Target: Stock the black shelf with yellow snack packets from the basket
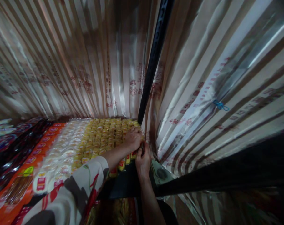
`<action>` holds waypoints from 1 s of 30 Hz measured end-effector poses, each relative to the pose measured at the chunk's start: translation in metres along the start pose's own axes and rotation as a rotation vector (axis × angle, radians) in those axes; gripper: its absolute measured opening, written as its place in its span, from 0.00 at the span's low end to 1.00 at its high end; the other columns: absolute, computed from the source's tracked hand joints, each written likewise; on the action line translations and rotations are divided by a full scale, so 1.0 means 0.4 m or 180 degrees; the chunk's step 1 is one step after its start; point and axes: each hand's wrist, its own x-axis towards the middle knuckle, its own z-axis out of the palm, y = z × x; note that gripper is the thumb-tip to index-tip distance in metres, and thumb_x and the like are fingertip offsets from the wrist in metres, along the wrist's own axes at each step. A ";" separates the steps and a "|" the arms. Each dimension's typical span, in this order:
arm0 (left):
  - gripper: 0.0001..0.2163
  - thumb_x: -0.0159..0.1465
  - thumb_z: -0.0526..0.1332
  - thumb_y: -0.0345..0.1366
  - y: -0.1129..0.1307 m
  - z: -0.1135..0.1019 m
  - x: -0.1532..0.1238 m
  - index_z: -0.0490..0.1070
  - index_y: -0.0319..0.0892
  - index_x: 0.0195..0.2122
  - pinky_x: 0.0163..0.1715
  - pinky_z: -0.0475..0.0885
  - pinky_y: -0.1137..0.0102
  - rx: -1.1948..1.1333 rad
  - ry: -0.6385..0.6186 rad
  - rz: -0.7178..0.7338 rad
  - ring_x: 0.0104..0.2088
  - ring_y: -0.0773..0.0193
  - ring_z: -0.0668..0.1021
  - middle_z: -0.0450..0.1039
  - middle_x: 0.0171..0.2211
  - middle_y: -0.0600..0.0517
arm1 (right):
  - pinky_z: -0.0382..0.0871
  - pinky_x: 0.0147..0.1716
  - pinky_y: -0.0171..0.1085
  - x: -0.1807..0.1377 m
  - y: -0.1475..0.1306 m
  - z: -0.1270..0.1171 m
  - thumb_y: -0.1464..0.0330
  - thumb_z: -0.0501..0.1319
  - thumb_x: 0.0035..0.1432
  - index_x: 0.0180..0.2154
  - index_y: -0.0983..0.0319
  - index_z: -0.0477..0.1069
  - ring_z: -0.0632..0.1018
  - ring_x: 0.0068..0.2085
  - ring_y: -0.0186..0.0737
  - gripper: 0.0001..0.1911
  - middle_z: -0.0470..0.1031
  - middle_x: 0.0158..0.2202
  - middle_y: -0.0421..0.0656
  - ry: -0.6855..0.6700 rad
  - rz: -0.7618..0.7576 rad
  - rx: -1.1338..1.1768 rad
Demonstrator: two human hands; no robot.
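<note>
My left hand (133, 138) rests with its fingers curled over the right end of the rows of small yellow snack packets (104, 132), close to the foot of a black pole (153, 59). Just below it my right hand (143, 158) is closed in a pinch at the edge of the packets, touching the left hand. What the fingers hold is too small and dark to make out. My left forearm wears a patterned white, grey and red sleeve (73, 190).
Rows of white packets (62, 150), orange-red packets (29, 165) and dark packets (10, 140) lie to the left. Corrugated metal sheeting (73, 56) walls the back and the right (214, 93). A dark bar (214, 175) crosses at lower right.
</note>
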 end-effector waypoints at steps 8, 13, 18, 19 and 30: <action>0.10 0.62 0.51 0.28 0.002 0.030 0.005 0.69 0.37 0.42 0.47 0.65 0.62 0.0150 0.0192 0.0030 0.48 0.55 0.63 0.64 0.44 0.44 | 0.56 0.57 0.48 -0.010 0.020 -0.003 0.63 0.45 0.58 0.55 0.68 0.63 0.65 0.58 0.45 0.27 0.66 0.55 0.54 -0.0385 0.0274 0.0150; 0.09 0.65 0.50 0.30 -0.001 0.034 0.003 0.69 0.40 0.41 0.45 0.66 0.65 0.0165 0.0337 0.0289 0.48 0.56 0.63 0.64 0.42 0.46 | 0.58 0.56 0.49 -0.007 0.029 0.000 0.63 0.44 0.58 0.54 0.67 0.65 0.66 0.56 0.45 0.26 0.68 0.54 0.53 -0.0361 0.0153 0.0051; 0.10 0.64 0.49 0.27 -0.011 0.038 0.017 0.70 0.39 0.39 0.47 0.64 0.64 0.0174 0.0117 0.0012 0.47 0.57 0.64 0.66 0.42 0.46 | 0.58 0.56 0.49 -0.005 0.047 0.017 0.64 0.44 0.58 0.52 0.69 0.66 0.68 0.55 0.46 0.26 0.68 0.53 0.54 -0.0324 0.0025 -0.0108; 0.11 0.63 0.49 0.26 -0.009 0.038 0.020 0.70 0.38 0.39 0.47 0.64 0.64 0.0174 0.0072 -0.0045 0.47 0.57 0.65 0.67 0.41 0.45 | 0.58 0.56 0.49 -0.004 0.048 0.018 0.64 0.44 0.58 0.52 0.69 0.66 0.68 0.55 0.45 0.26 0.68 0.53 0.54 -0.0332 0.0037 -0.0097; 0.11 0.62 0.50 0.27 0.035 -0.017 -0.008 0.70 0.35 0.41 0.47 0.65 0.64 0.0108 0.0170 -0.0090 0.48 0.53 0.66 0.68 0.43 0.42 | 0.55 0.57 0.48 -0.004 0.023 -0.007 0.65 0.45 0.55 0.53 0.71 0.64 0.65 0.57 0.47 0.27 0.66 0.54 0.56 -0.0489 0.0391 0.0155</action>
